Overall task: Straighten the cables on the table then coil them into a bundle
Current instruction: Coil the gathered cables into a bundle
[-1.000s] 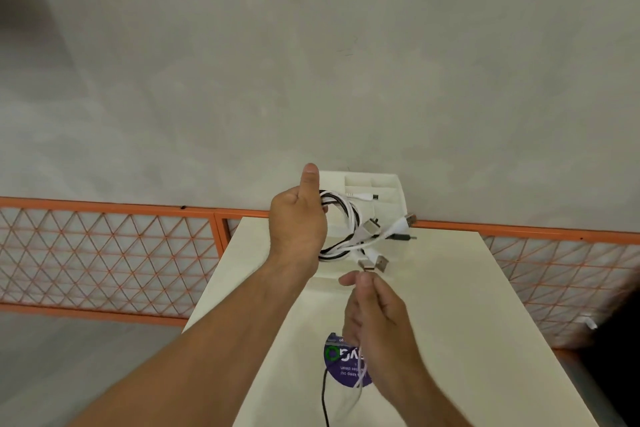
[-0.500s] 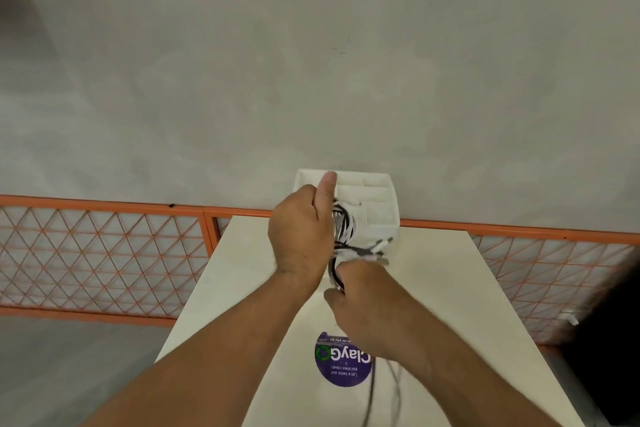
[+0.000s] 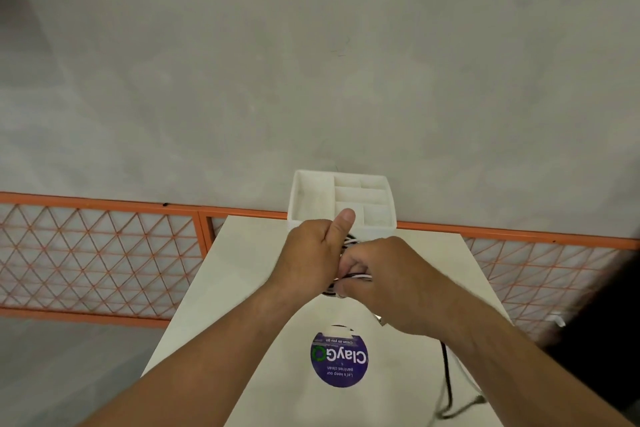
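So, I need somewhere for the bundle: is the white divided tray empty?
Looks empty: the tray shows only bare white compartment floors; the left hand hides its near edge.

table (image 3: 242, 288) cream | far edge: white organiser (image 3: 294, 198) | near: purple sticker (image 3: 339, 360) | right: cables (image 3: 447, 378)

The left hand (image 3: 311, 253) and right hand (image 3: 391, 274) meet over the middle of the worktop (image 3: 242, 288), cables (image 3: 356, 276) bunched between them; a tray (image 3: 294, 198) sits at the far edge, a sticker (image 3: 339, 359) lies nearer, a loose cable (image 3: 446, 374) trails near right
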A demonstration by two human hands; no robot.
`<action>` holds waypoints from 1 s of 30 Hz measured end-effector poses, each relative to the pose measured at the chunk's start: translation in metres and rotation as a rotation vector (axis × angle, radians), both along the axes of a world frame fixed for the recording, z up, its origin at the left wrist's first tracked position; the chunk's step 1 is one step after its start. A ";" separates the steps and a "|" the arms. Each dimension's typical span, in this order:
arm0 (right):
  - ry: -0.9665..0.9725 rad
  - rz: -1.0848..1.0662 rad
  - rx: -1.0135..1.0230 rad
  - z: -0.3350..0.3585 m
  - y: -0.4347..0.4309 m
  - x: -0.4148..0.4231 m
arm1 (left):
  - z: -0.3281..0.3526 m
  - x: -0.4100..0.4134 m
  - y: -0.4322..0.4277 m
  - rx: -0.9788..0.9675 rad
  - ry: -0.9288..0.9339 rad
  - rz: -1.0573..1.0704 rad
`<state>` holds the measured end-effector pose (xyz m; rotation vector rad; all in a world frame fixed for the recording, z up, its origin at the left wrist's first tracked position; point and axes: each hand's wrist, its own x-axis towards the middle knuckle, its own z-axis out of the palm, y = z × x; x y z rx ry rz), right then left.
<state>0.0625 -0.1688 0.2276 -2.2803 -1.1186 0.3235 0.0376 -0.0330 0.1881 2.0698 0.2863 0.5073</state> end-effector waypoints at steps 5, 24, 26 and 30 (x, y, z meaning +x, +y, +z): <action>0.085 -0.028 0.110 -0.004 -0.002 0.002 | -0.001 -0.007 -0.005 -0.176 0.024 -0.133; 0.083 0.002 0.179 0.020 -0.029 0.036 | -0.009 -0.026 -0.024 -0.389 0.052 -0.380; 0.114 -0.019 0.239 0.018 -0.034 0.041 | -0.008 -0.026 -0.016 -0.378 0.036 -0.400; 0.170 -0.119 0.411 -0.012 -0.038 0.041 | 0.001 -0.024 -0.003 -0.375 -0.011 -0.249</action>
